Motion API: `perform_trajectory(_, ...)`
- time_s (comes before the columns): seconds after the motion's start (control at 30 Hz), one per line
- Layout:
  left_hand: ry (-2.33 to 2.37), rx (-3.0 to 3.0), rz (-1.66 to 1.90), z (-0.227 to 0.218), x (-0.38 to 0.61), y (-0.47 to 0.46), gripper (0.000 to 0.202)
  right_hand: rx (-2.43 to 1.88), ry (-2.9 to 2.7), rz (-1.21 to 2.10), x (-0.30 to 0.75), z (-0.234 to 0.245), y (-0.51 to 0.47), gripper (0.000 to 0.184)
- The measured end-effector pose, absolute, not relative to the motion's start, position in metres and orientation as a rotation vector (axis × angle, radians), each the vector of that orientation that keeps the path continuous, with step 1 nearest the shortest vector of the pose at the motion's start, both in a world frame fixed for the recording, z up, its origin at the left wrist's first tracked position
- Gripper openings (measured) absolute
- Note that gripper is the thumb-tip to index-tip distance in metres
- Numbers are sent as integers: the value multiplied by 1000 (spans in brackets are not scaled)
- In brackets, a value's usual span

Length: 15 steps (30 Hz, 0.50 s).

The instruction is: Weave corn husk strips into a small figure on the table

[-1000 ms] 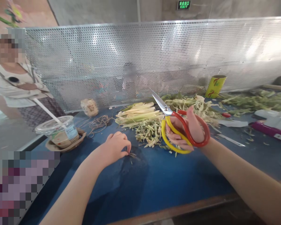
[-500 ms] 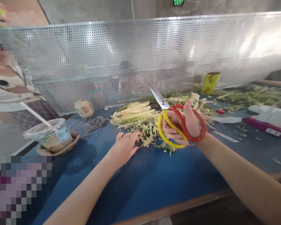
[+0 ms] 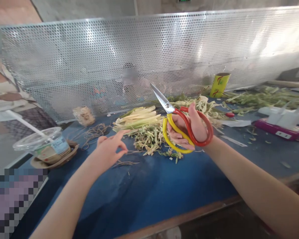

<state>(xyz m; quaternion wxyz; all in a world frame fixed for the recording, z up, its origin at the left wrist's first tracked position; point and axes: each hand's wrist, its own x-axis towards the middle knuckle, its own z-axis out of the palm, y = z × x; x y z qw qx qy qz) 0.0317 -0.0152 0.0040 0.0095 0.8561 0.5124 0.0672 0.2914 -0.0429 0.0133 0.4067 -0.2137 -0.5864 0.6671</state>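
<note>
Drawing left hand (image 3: 105,154) back leftward from plant scraps (image 3: 149,139), beside a thin strand (image 3: 136,151); can't tell if pinching it. Still gripping scissors (image 3: 167,106) in right hand (image 3: 198,127), pointing up-left over blue table (image 3: 149,189).

Table (image 3: 144,199) left: cup (image 3: 49,151) in tray (image 3: 74,149) | right of cup: cord (image 3: 97,131) | centre: stalks (image 3: 139,118) behind scraps (image 3: 149,141) | right hand (image 3: 180,123): scissors (image 3: 167,106) | table right: power strip (image 3: 276,130) | behind table: panel (image 3: 89,73)

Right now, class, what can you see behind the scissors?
Behind the scissors, the perforated screen shows beyond the blades, and dried clippings show beside the yellow handle. Whatever lies directly behind the right hand is covered.
</note>
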Motion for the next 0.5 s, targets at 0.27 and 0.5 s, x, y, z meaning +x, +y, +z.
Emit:
perform_trajectory(0.27, 1862, 2468, -116, 13, 1, -11, 66, -537, -1524, 1620, 294, 12, -38, 73)
perform_trajectory(0.5, 1488, 2709, -17, -6, 24, -13, 53, -1131, -1550, 1088, 310, 11, -35, 53)
